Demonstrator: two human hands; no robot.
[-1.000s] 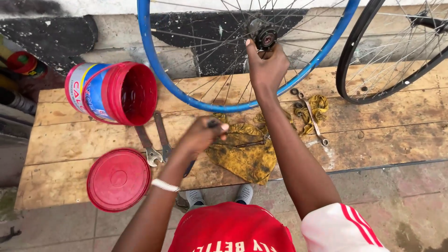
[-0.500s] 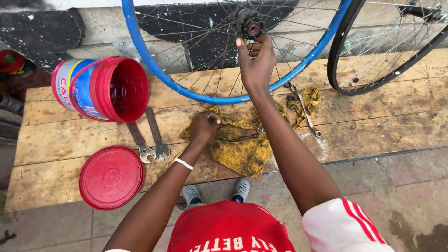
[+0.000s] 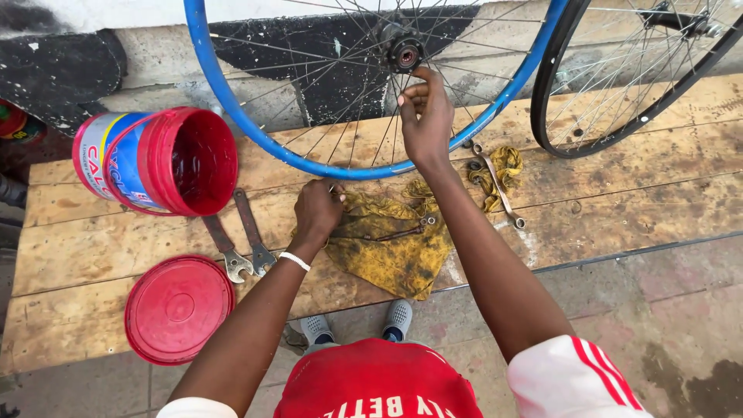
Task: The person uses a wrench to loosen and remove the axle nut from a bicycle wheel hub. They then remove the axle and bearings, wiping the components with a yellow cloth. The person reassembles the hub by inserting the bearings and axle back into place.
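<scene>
While reaching up to the dark metal hub (image 3: 404, 54) of the blue-rimmed spoked bicycle wheel (image 3: 232, 101), right hand (image 3: 426, 120) raised with fingers (image 3: 414, 89) loosely curled, tips just below and beside the hub, grasping nothing clearly.

Left hand (image 3: 317, 213) lowered onto the weathered wooden plank desk (image 3: 619, 209), fingers clenched at the edge of the stained yellow rag (image 3: 395, 248), right under the blue rim; whether something small is pinched there cannot be told. Wheel standing upright on the desk against the wall, black-rimmed second wheel (image 3: 619, 116) just beside it. Red plastic bucket (image 3: 166, 162) lying on its side to the left, round red lid (image 3: 178, 310) flat below it, two flat metal spanners (image 3: 240, 244) between bucket and rag.
</scene>
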